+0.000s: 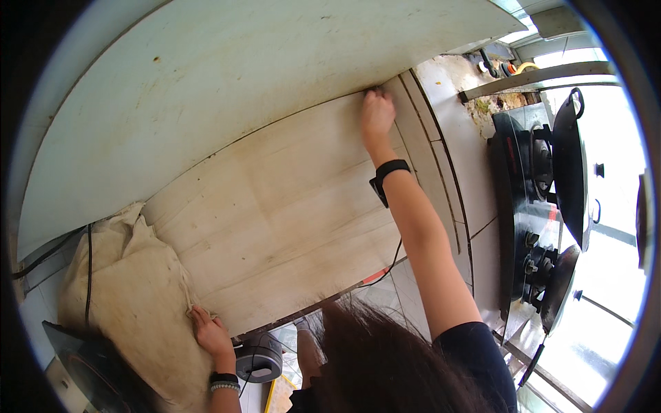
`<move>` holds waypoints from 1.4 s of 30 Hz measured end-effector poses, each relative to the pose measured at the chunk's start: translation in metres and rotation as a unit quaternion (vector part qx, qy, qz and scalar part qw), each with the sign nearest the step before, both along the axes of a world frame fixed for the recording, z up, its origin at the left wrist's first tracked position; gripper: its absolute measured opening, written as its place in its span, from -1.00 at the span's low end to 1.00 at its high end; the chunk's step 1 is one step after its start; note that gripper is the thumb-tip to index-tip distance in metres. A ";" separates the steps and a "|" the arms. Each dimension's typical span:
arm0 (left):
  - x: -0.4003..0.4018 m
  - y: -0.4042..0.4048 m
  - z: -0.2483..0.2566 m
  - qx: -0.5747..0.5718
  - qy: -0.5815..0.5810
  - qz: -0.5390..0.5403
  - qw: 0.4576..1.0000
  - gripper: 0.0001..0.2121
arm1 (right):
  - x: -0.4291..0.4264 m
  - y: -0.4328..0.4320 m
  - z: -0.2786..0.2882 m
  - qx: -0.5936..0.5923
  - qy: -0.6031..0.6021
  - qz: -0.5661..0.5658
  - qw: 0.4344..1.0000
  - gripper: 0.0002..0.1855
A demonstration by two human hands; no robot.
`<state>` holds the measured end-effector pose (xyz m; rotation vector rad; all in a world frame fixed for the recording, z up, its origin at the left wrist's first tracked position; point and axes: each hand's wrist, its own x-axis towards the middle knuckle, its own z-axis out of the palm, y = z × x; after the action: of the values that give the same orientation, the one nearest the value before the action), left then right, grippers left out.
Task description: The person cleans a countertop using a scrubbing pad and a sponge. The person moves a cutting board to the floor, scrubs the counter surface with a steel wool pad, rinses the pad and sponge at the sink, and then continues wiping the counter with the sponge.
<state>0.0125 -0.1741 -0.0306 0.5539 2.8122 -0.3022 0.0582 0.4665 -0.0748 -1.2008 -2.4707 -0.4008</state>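
Observation:
A stained beige cloth (139, 289) lies bunched over the left end of a worn, pale tabletop (279, 196). Its right edge is gathered under the fingers of my left hand (211, 335), which grips it near the table's front. My right arm reaches across to the back right corner. There my right hand (378, 116), slightly blurred, rests with curled fingers against the seam between the tabletop and a pale upright panel (268, 62). Whether anything is inside those fingers is hidden. Dark specks and streaks mark the exposed surface.
To the right stands a black gas stove (508, 206) bearing a lidded wok (568, 170) and a lidded frying pan (560, 289). A black glass-topped appliance (93, 366) sits at lower left by a cable (89, 273). A grey appliance (261, 356) is below the table's front edge.

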 end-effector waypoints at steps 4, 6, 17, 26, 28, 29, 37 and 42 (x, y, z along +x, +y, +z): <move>-0.002 -0.015 0.000 0.008 0.012 -0.026 1.000 -0.39 | 0.005 -0.011 -0.002 -0.011 0.024 0.122 0.992 -0.95; -0.003 -0.008 0.005 0.006 -0.015 0.002 1.000 -0.39 | 0.001 0.000 0.019 -0.148 -0.052 -0.046 0.987 -0.95; 0.000 -0.001 -0.001 0.023 -0.017 0.007 1.000 -0.37 | 0.003 0.017 0.018 0.008 -0.127 0.031 0.991 -0.91; 0.001 0.001 -0.003 -0.004 0.006 -0.013 1.000 -0.36 | -0.018 -0.004 0.026 -0.010 -0.196 -0.028 0.980 -0.91; 0.002 0.003 -0.002 -0.011 0.010 -0.018 1.000 -0.37 | -0.016 -0.021 0.011 0.011 -0.035 0.057 0.998 -0.87; 0.003 -0.001 -0.004 -0.010 0.009 -0.016 1.000 -0.38 | -0.018 -0.037 0.005 -0.023 -0.027 0.104 0.994 -0.89; -0.002 -0.032 -0.017 -0.022 0.034 0.005 0.999 -0.41 | -0.014 -0.106 -0.002 -0.107 0.084 0.255 0.957 -0.87; -0.001 -0.003 -0.002 0.006 0.019 0.007 1.000 -0.37 | 0.026 -0.077 0.010 0.019 0.063 0.105 0.992 -0.73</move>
<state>0.0120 -0.1772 -0.0329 0.5356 2.8547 -0.2946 0.0843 0.3895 -0.0652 -0.9106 -2.4366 -0.3026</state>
